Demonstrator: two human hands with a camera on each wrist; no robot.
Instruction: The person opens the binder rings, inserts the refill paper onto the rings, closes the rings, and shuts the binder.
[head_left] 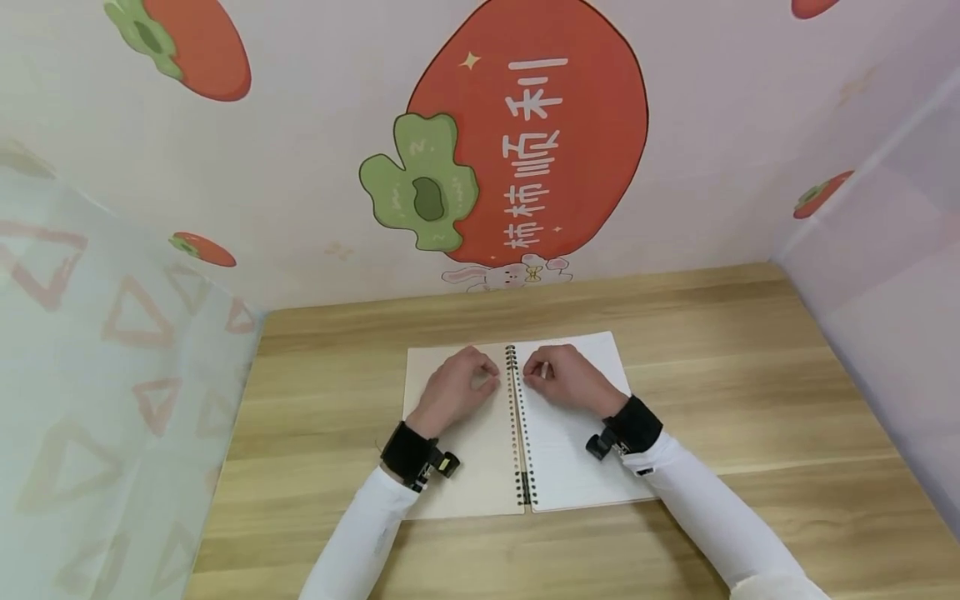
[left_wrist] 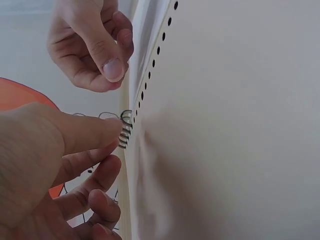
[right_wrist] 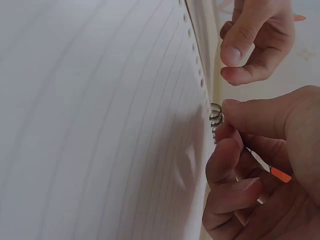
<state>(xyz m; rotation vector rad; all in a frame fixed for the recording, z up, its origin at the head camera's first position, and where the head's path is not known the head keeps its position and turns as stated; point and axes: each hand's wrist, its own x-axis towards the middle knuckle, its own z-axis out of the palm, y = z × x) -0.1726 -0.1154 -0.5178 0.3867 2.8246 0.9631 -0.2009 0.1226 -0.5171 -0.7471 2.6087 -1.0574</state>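
A ring-bound notebook [head_left: 465, 492] lies spread on the table, its left side a plain cream sheet and its right side a lined white page [head_left: 573, 475]. Dark metal rings [head_left: 512, 357] show at the top of the spine, with a row of punched holes below. My left hand [head_left: 459, 387] hovers over the cream side, thumb and index loosely bent just left of these rings. Mirroring it, my right hand [head_left: 572, 379] is over the lined page, fingers curled just right of the rings. Neither hand visibly holds anything. Whether fingertips touch the rings, I cannot tell.
The wooden table [head_left: 315, 417] extends around the notebook on both sides. Behind it rises a wall [head_left: 315, 167] printed with persimmons. Side panels [head_left: 892, 275] flank the table. More dark rings [head_left: 526, 487] sit at the spine's lower end.
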